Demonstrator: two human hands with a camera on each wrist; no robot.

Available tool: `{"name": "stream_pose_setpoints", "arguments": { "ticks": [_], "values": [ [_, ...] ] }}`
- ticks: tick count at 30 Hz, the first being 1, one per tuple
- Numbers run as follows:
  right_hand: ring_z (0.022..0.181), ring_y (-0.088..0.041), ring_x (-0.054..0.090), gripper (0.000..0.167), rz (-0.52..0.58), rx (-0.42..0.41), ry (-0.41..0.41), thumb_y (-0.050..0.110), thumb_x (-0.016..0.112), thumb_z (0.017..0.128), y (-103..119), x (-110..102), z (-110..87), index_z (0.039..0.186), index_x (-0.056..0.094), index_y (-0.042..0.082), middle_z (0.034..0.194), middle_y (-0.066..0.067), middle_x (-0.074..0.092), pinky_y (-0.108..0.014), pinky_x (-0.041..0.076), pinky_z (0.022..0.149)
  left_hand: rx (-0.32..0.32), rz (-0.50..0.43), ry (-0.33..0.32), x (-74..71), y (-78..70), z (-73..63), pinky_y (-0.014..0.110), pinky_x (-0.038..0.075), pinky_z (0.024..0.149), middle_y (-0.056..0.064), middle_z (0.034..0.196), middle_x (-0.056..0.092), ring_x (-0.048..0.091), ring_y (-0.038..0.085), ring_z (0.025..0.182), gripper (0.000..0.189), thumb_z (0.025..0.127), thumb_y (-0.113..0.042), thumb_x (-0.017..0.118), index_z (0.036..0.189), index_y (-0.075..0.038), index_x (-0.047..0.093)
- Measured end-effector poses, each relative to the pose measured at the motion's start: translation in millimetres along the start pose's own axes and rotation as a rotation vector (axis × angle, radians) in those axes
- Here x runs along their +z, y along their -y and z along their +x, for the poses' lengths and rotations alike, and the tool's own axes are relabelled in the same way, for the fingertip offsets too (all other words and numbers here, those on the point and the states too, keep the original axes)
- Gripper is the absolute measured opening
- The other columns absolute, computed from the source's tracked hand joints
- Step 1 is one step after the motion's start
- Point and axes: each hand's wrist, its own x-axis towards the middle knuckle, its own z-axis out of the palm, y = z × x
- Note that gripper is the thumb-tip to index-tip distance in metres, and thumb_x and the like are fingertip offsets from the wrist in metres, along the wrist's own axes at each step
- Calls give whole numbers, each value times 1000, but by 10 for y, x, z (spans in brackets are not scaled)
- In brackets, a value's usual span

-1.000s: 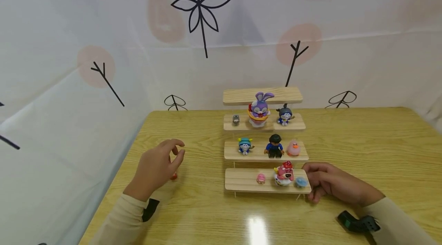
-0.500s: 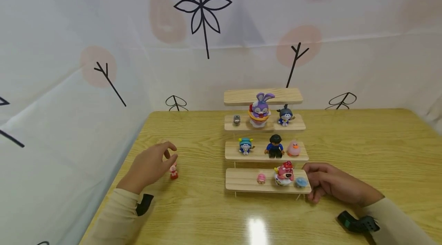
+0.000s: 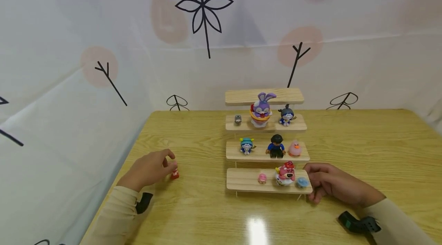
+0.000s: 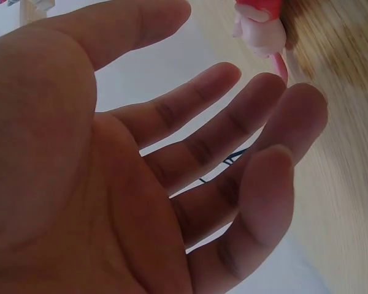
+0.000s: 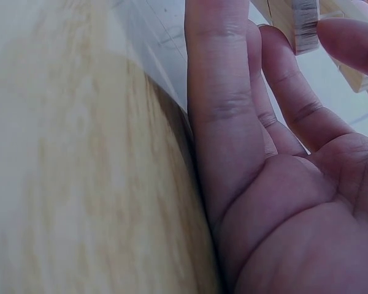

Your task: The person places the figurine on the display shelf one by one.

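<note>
My left hand [image 3: 148, 170] hovers by a small pink-and-red figurine [image 3: 175, 174] standing on the table at left. The left wrist view shows a gap between thumb and fingers, with the figurine [image 4: 262, 35] beyond the fingertips. My right hand [image 3: 336, 183] holds the right end of the lowest board of a tiered wooden display shelf [image 3: 241, 181]. In the right wrist view, the board's end [image 5: 306, 24] lies between thumb and a finger. That board carries a small pink figurine [image 3: 262, 178], a pink bear figurine [image 3: 286, 175] and a small blue piece [image 3: 302, 182].
Higher boards hold a purple rabbit figurine [image 3: 261, 110], a dark-capped figurine [image 3: 286, 116], a small grey figurine [image 3: 238, 120], a teal-hatted figurine [image 3: 246, 146], a black-haired toy figure [image 3: 276, 147] and a pink duck [image 3: 295, 148]. A patterned cloth [image 3: 241, 64] hangs behind the table [image 3: 203, 214].
My left hand has moved left and downward, uncovering the pink-and-red figurine, then edged closer beside it. The right hand keeps its hold on the shelf.
</note>
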Motion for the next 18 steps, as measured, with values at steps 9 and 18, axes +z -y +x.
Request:
{"name": "stream_pose_setpoints", "arguments": {
  "ticks": [9, 18],
  "values": [
    [97, -22, 72, 38, -5, 0, -10, 3, 19, 109, 4, 9, -11, 126, 52, 7, 111, -15, 72, -34, 61, 83, -16, -1, 25, 15, -26, 16, 31, 51, 64, -3, 92, 70, 60, 7, 72, 31, 97, -39, 64, 119, -16, 64],
    [97, -21, 72, 37, -15, 1, -13, 3, 19, 109, 11, 9, -11, 126, 51, 6, 110, -15, 72, -34, 61, 83, -18, -21, 25, 16, -41, 9, 32, 52, 65, -3, 93, 71, 61, 7, 74, 31, 96, -37, 66, 118, -15, 66]
  ]
}}
